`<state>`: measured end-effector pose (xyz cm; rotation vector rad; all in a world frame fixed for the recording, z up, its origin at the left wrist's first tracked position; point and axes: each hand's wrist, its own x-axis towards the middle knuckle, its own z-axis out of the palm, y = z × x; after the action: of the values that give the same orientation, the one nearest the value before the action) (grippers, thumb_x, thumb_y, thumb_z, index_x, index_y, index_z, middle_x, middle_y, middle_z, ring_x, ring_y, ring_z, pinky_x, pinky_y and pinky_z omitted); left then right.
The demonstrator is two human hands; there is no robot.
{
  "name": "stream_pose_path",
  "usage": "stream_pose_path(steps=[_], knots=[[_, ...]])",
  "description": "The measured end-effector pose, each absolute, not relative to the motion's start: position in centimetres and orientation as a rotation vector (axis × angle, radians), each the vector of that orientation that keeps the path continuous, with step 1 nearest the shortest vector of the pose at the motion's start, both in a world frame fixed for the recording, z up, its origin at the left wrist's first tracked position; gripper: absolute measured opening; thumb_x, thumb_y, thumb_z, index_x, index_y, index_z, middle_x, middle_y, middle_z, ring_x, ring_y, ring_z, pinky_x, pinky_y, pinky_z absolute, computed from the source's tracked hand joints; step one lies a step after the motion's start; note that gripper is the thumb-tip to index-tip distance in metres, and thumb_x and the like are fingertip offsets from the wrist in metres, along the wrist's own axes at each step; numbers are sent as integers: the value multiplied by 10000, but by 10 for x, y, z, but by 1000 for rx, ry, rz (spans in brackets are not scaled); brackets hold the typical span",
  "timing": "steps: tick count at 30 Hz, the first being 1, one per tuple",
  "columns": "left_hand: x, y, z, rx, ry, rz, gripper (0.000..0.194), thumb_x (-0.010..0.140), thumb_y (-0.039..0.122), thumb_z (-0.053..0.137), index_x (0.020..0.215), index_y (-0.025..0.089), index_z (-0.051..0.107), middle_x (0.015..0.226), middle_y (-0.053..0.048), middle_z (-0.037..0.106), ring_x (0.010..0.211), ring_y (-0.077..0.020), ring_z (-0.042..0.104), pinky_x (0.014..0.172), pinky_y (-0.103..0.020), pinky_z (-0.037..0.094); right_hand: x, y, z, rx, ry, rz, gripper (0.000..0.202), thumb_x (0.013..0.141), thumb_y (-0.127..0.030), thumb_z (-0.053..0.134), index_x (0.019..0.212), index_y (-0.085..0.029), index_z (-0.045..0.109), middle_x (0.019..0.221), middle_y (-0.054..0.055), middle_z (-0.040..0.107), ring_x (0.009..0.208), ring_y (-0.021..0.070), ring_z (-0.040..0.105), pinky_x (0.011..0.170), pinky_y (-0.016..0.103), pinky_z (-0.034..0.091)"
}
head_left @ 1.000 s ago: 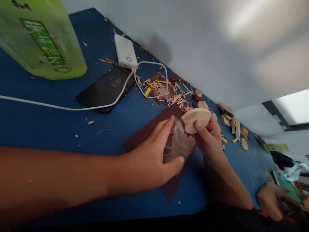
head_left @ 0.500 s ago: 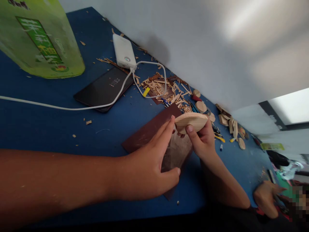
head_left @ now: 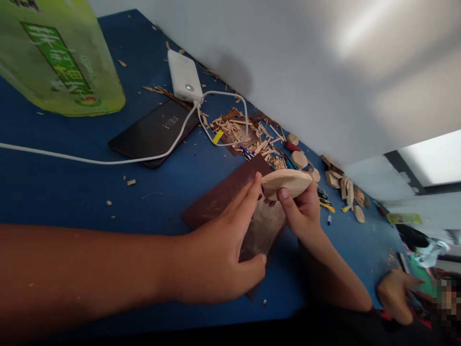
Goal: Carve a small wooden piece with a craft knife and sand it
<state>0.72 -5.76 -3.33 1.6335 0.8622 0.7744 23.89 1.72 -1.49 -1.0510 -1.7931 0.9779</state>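
Note:
A pale, flat oval wooden piece is held up by my right hand, the thumb on its face and the fingers behind it. My left hand is stretched out with the thumb apart. Its fingertips are at the left end of the wood; whether they touch it I cannot tell. Under both hands lies a dark reddish-brown sheet, dusty grey in its middle, on the blue table.
Behind are wood shavings, a black phone, a white power bank with its cable, and a green pouch. Cut wood pieces and tools line the wall. At the right edge is another person's arm.
The wooden piece has tilted very slightly in my right hand. Both hands otherwise keep nearly the same place, and the view has shifted a little.

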Motion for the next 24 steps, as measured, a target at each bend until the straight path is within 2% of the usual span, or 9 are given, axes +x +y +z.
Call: stream_pose_path(steps=[7,14,24], knots=[[8,-58,-32,1613,860,785,1205,943,388,651,1686,351,-297,1875,-57,-117,1738,-348,12,1388,-663,208,238,17,-14,-1028,-1814,962,310,1049,-391,721,1282,-339,523,1085,-4,741,758,170,736,609,329,638],[8,-59,-35,1577,837,835,1214,937,376,688,1695,386,-261,1881,-51,-67,1732,-386,82,1379,-689,250,238,18,-15,-992,-1818,963,298,1051,-361,718,1274,-352,521,1067,-9,749,718,169,736,602,339,641],[10,-60,-34,1620,849,842,1215,942,360,679,1695,353,-274,1879,-53,-96,1739,-353,33,1399,-644,219,236,17,-14,-1019,-1811,970,338,1046,-389,724,1278,-342,482,1061,-6,746,727,174,736,606,343,645]])
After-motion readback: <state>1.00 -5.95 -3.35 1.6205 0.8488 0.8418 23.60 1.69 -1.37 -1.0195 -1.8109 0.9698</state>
